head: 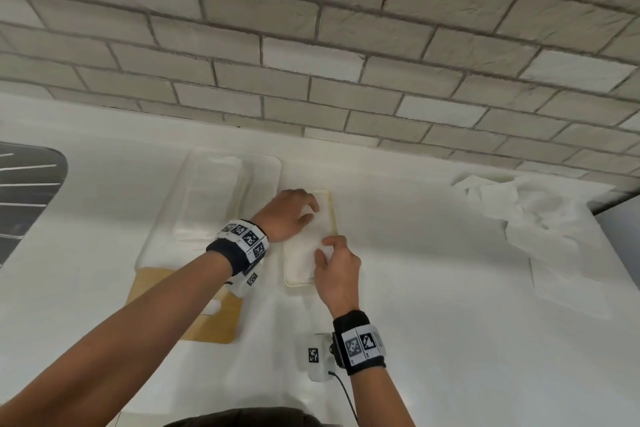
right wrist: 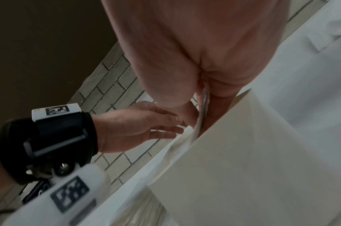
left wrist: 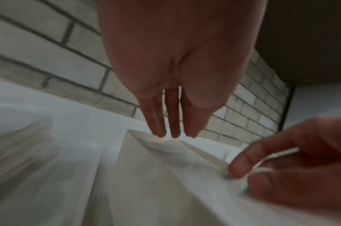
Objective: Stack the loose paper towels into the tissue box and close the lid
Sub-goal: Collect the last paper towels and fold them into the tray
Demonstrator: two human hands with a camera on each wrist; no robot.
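A cream tissue box [head: 297, 284] lies open at the middle of the white counter, with a white paper towel [head: 301, 255] lying in it. My left hand [head: 310, 213] is at the box's far end; its straight fingers [left wrist: 172, 133] touch down on the towel there. At the box's right rim my right hand [head: 323, 248] pinches a thin fold of the towel [left wrist: 270, 157] between thumb and fingers. A heap of loose paper towels [head: 519, 215] lies at the far right. The wooden lid [head: 194, 308] with an oval slot lies left of the box, partly under my left forearm.
A clear plastic cover [head: 214, 198] lies on the counter just left of the box. A brick wall [head: 311, 45] runs along the back. A dark sink or drainer [head: 24, 191] is at the far left. The counter's right edge drops off beyond the towel heap.
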